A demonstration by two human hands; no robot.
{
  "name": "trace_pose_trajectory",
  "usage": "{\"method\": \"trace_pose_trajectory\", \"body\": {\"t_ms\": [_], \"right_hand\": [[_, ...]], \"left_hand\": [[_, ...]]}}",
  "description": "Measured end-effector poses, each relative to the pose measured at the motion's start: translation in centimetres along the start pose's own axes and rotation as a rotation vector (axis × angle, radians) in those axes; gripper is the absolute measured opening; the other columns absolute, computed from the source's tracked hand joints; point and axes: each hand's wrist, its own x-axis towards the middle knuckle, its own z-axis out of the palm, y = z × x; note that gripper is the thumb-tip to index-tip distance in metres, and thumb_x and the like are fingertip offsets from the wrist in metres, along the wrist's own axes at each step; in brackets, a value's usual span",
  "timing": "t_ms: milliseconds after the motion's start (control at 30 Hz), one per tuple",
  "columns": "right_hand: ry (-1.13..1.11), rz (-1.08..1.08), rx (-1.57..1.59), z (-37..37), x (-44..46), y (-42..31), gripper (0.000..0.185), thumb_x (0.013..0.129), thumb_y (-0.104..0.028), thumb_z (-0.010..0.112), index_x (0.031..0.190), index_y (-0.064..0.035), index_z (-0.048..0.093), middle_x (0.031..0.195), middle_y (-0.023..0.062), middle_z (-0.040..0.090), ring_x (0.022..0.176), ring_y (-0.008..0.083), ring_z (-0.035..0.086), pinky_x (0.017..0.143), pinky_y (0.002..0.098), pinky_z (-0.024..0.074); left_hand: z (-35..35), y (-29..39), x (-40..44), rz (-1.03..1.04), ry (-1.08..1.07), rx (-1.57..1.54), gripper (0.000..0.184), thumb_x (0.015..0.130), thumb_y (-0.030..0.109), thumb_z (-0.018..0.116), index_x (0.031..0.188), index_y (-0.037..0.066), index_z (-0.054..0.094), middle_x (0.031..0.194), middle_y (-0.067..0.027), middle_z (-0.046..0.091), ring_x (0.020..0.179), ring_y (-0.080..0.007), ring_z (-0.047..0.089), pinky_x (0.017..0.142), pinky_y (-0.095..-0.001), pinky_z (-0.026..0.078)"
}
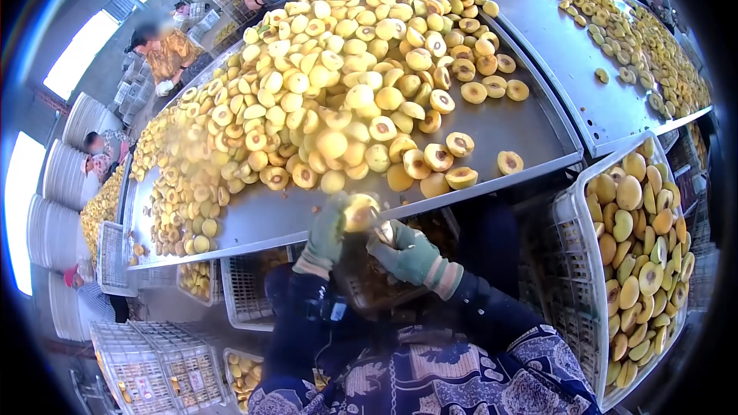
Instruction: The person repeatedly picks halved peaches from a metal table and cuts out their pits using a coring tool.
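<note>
At the front edge of the metal table, my left hand [327, 237], in a green glove with a pale cuff, is closed on a yellow peach half [358, 214]. My right hand [409, 252], gloved alike, is wrapped round a small metal-tipped tool [384, 232] whose tip is at the right side of that peach half. Glove and blur hide most of the tool, so its exact kind is unclear. Just beyond my hands spreads a big heap of halved yellow peaches [323, 84], many with brown pit centres facing up.
The metal table [530, 127] has a raised rim. A white crate [573, 238] full of peach halves stands on my right. More crates [250, 292] sit under the table edge and at lower left. A second table [523, 15] lies beyond. Co-workers [165, 54] sit around.
</note>
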Motion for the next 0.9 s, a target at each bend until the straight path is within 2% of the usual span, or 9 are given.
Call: {"method": "trace_pose_trajectory", "body": {"t_ms": [33, 133, 233, 333, 400, 467, 500, 733, 900], "right_hand": [[-0.003, -0.072, -0.072, 0.1, 0.0, 0.3, 0.013, 0.091, -0.021, 0.061, 0.099, -0.0109, 0.059, 0.066, -0.001, 0.056, 0.051, 0.0075, 0.052, 0.046, 0.0246, 0.0422], [0.193, -0.622, -0.246, 0.6, 0.5, 2.2, 0.013, 0.091, -0.019, 0.063, 0.095, -0.0079, 0.058, 0.073, -0.0006, 0.061, 0.059, 0.0046, 0.055, 0.049, 0.0224, 0.0455], [0.05, -0.018, 0.024, -0.1, -2.8, -0.4, 0.011, 0.091, -0.016, 0.062, 0.099, -0.0078, 0.06, 0.078, -0.0005, 0.063, 0.062, 0.0027, 0.053, 0.054, 0.0211, 0.0449], [0.13, -0.514, -0.315, -0.6, -1.5, 3.0, 0.011, 0.092, -0.017, 0.062, 0.098, -0.0085, 0.059, 0.076, -0.0008, 0.062, 0.06, 0.0024, 0.052, 0.053, 0.0203, 0.0444], [0.164, -0.509, -0.197, -0.9, -1.5, 3.2, 0.01, 0.092, -0.018, 0.062, 0.096, -0.0088, 0.059, 0.074, -0.0009, 0.061, 0.057, 0.0035, 0.054, 0.049, 0.0206, 0.0449], [0.195, -0.031, 0.176, -0.8, -3.3, -0.7, 0.011, 0.092, -0.019, 0.061, 0.093, -0.0089, 0.058, 0.072, -0.001, 0.06, 0.052, 0.0055, 0.055, 0.042, 0.0204, 0.0448], [0.192, -0.045, 0.141, -1.4, -3.1, -1.0, 0.011, 0.092, -0.019, 0.061, 0.094, -0.0087, 0.058, 0.072, -0.0011, 0.059, 0.052, 0.0057, 0.055, 0.042, 0.02, 0.0448], [0.079, 0.077, 0.274, -0.8, -3.6, -2.6, 0.031, 0.09, -0.036, 0.063, 0.098, -0.0066, 0.059, 0.063, 0.0004, 0.055, 0.045, 0.0072, 0.049, 0.038, 0.0212, 0.0399], [0.051, 0.118, 0.554, 0.3, -2.5, -1.1, 0.025, 0.093, -0.029, 0.059, 0.099, -0.0053, 0.06, 0.069, 0.002, 0.057, 0.044, 0.0076, 0.048, 0.04, 0.0215, 0.0408]], "left_hand": [[1.0, -0.5, -0.9, -0.019, -0.031, -0.065, 0.04, 0.099, 0.038, 0.045, 0.107, 0.002, 0.06, 0.075, 0.0048, 0.054, 0.062, -0.0032, 0.046, 0.054, -0.0152, 0.035], [2.6, -0.9, -3.0, -0.034, -0.183, -0.144, 0.049, 0.099, 0.042, 0.044, 0.12, -0.001, 0.056, 0.11, -0.0061, 0.06, 0.094, -0.0119, 0.057, 0.082, -0.0236, 0.046], [4.9, 0.5, -4.8, 0.081, -0.065, -0.166, 0.051, 0.099, 0.039, 0.043, 0.13, -0.002, 0.051, 0.124, -0.0095, 0.058, 0.103, -0.0168, 0.056, 0.093, -0.0298, 0.044], [5.1, 0.0, -5.4, 0.186, -0.048, 0.038, 0.048, 0.099, 0.034, 0.045, 0.129, -0.002, 0.052, 0.126, -0.0087, 0.057, 0.105, -0.0153, 0.056, 0.093, -0.0291, 0.044], [5.1, 0.3, -5.8, 0.226, -0.047, -0.014, 0.038, 0.093, 0.013, 0.056, 0.129, 0.0, 0.052, 0.127, -0.0074, 0.056, 0.107, -0.0128, 0.055, 0.093, -0.0272, 0.045], [5.0, -0.5, -6.0, 0.323, 0.005, -0.002, 0.04, 0.089, 0.002, 0.059, 0.128, 0.002, 0.052, 0.128, -0.0072, 0.056, 0.107, -0.0118, 0.056, 0.092, -0.0257, 0.046], [4.1, -1.0, -5.8, 0.366, 0.035, 0.091, 0.046, 0.084, -0.008, 0.061, 0.127, 0.003, 0.051, 0.126, -0.0072, 0.057, 0.105, -0.0122, 0.057, 0.089, -0.0249, 0.048], [4.2, -0.8, -7.2, 0.401, -0.089, 0.31, 0.057, 0.08, -0.013, 0.058, 0.134, 0.002, 0.045, 0.133, -0.0105, 0.052, 0.107, -0.0146, 0.057, 0.092, -0.027, 0.047], [3.9, -1.3, -8.4, 0.439, -0.167, 0.32, 0.04, 0.094, 0.004, 0.05, 0.134, 0.001, 0.045, 0.14, -0.0129, 0.046, 0.118, -0.018, 0.051, 0.098, -0.03, 0.043]]}}
